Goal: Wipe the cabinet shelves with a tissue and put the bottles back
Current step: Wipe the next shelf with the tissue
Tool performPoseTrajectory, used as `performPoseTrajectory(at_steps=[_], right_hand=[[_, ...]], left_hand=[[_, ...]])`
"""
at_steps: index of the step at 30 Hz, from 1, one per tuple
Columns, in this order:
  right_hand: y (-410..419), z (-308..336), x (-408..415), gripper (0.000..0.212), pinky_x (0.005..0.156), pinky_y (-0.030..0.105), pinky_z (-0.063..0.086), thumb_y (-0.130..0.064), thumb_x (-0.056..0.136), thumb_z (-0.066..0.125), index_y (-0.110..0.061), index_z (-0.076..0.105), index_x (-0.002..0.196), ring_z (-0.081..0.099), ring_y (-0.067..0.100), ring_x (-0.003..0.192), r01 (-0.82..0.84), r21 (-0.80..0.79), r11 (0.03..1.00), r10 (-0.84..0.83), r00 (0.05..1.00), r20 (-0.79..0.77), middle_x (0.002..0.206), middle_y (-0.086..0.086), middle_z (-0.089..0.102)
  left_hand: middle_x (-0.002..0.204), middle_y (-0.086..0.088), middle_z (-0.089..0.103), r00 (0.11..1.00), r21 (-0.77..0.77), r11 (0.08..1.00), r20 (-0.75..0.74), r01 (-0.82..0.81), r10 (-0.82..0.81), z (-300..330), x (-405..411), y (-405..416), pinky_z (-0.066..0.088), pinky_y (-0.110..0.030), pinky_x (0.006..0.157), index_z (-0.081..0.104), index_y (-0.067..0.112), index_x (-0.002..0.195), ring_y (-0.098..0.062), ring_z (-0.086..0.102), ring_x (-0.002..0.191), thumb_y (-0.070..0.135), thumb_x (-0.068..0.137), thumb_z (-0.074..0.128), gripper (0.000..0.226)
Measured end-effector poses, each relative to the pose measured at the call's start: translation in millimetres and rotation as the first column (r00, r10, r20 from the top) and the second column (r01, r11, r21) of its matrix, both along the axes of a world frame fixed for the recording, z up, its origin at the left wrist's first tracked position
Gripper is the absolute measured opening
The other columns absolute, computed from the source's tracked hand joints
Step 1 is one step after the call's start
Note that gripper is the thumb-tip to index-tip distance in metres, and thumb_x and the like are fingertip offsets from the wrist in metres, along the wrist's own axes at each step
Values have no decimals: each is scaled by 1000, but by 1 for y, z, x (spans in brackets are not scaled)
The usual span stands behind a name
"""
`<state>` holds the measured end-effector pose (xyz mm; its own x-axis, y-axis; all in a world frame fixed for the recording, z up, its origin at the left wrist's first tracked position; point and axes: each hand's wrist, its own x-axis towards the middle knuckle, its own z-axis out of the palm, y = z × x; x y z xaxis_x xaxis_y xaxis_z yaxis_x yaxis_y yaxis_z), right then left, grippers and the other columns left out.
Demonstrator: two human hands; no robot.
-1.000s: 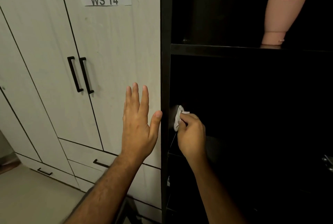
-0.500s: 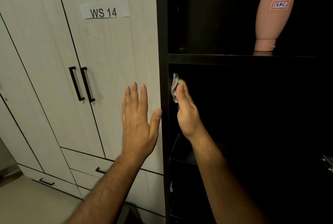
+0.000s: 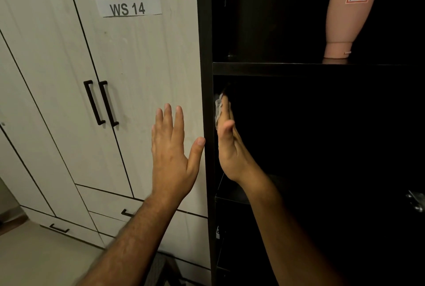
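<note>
A tall pale wood-grain wardrobe (image 3: 128, 78) fills the left side, its two doors carrying a pair of upright black bar handles (image 3: 101, 103) set just beside each other. Above them sticks a white paper label printed "WS 14" (image 3: 128, 5). Lower down sit pale drawers with short black pull handles (image 3: 59, 228) — one near the beige floor (image 3: 34, 260), another partly hidden. A small shiny metal fitting (image 3: 416, 203) shows at the far right edge — too dim to identify.

We face a pale wood-grain wardrobe (image 3: 128, 78) with paired black door handles (image 3: 101, 103), drawers (image 3: 108, 205) below, and a paper label (image 3: 128, 5) reading "WS 14". Beige floor (image 3: 34, 258) lower left. Light is dim and warm.
</note>
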<state>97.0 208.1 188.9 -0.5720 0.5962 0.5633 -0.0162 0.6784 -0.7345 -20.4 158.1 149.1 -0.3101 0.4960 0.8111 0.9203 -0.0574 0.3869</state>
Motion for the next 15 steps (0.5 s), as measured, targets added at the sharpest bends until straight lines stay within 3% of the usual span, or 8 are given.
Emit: performPoseTrajectory(at_steps=[2, 4, 7, 10, 12, 15], right_hand=[[1, 11, -3, 113, 123, 47, -2, -98, 49, -9, -42, -16, 147, -15, 2, 146, 40, -84, 996, -40, 999, 4, 156, -23, -22], [-3, 24, -6, 125, 123, 47, -1, -98, 48, -9, -31, -11, 153, -13, 7, 148, 46, -87, 995, -47, 999, -9, 162, -11, -15], [-12, 26, -6, 115, 123, 43, -3, -93, 58, -8, -28, -16, 152, -16, 5, 147, 39, 20, 999, -38, 998, -42, 162, -8, -17], [-13, 10, -1, 100, 119, 29, -15, -89, 64, -7, -33, -23, 145, -24, -4, 142, 44, 173, 984, -45, 999, 1, 155, -15, -28], [-8, 12, 0, 93, 121, 32, -9, -87, 63, -6, -40, -22, 142, -18, -5, 143, 24, 79, 997, -26, 999, 20, 156, -20, -22], [-4, 29, -2, 112, 113, 25, 4, -87, 56, -4, -32, -8, 154, 1, -11, 131, 53, -61, 997, -53, 999, 8, 162, -11, 2]], left_hand=[[163, -5, 6, 1000, -9, 1000, -2, -8, 8, -1, -1, -1, 11, -49, 121, 5, 21, 154, -19, -3, 151, 53, 97, 33, 71], [163, -7, 6, 1000, -12, 1000, -5, -6, 6, -1, 0, -1, 11, -50, 121, 8, 18, 154, -20, -3, 151, 55, 98, 32, 72], [163, -8, 7, 1000, -7, 1000, 6, 18, -18, -1, 2, 0, 11, -50, 121, 10, 16, 154, -21, -3, 151, 62, 97, 22, 74], [163, -7, 7, 999, -4, 999, 29, 35, -34, -1, 3, -1, 11, -50, 121, 10, 16, 154, -20, -3, 151, 63, 97, 21, 75], [163, -6, 7, 1000, -8, 1000, 13, 14, -14, -1, 3, -1, 12, -50, 121, 9, 18, 154, -19, -3, 151, 59, 98, 26, 72], [163, -6, 7, 1000, -21, 1000, 1, -4, 4, 0, 3, -1, 12, -50, 121, 8, 18, 154, -19, -3, 151, 52, 98, 33, 70]])
